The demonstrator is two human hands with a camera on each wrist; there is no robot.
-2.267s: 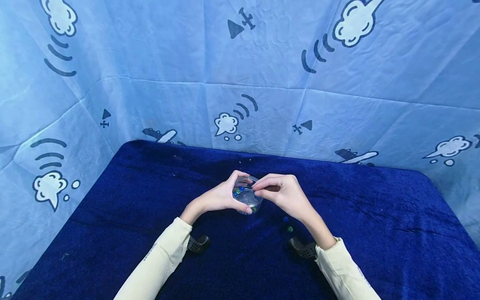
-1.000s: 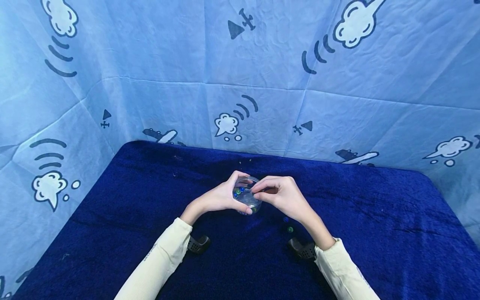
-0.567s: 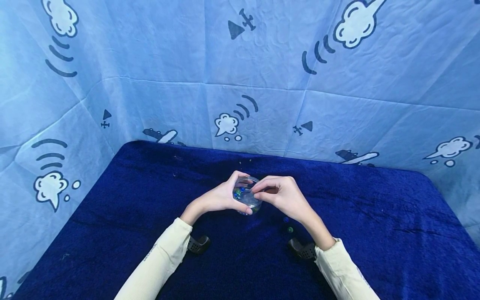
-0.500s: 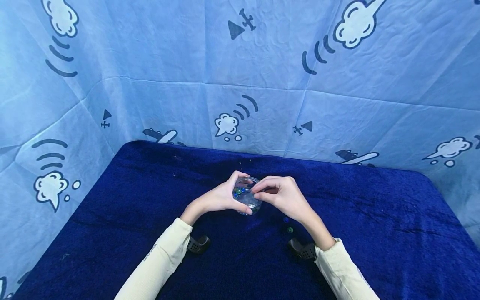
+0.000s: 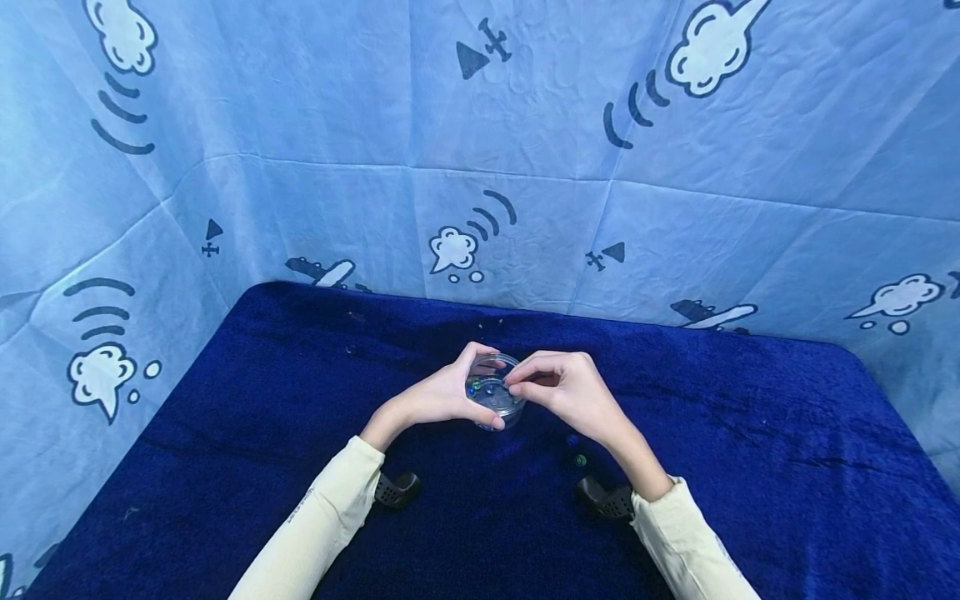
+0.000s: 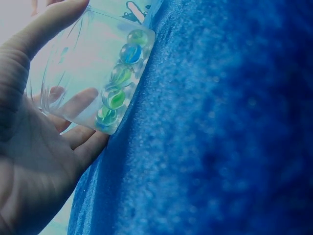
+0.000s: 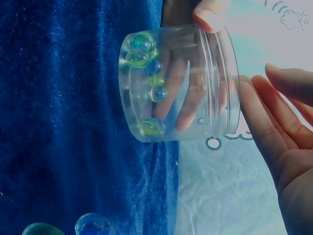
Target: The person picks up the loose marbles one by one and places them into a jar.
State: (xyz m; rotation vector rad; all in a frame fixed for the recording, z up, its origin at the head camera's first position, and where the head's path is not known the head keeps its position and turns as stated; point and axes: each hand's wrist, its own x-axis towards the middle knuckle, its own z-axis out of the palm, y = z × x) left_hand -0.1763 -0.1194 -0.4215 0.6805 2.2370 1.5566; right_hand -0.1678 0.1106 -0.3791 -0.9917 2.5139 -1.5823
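A clear plastic jar stands on the blue cloth with its mouth up. My left hand grips it from the left, thumb in front and fingers behind. Several green and blue glass marbles lie on the jar's floor. In the right wrist view, one yellow-green marble sits apart from the others inside. My right hand is at the right side of the mouth, fingertips right at the rim. Its thumb and fingers are bent and apart, with nothing between them.
A blue marble and a green marble lie loose on the cloth, right of the jar and below the right hand. Dark wrist mounts extend from both sleeves. A light blue printed curtain hangs behind the table.
The right hand reached slightly over the jar's mouth, then drew back a little to the right. Inside the jar the marbles have shifted, and one now shows near the middle. The left hand stays put.
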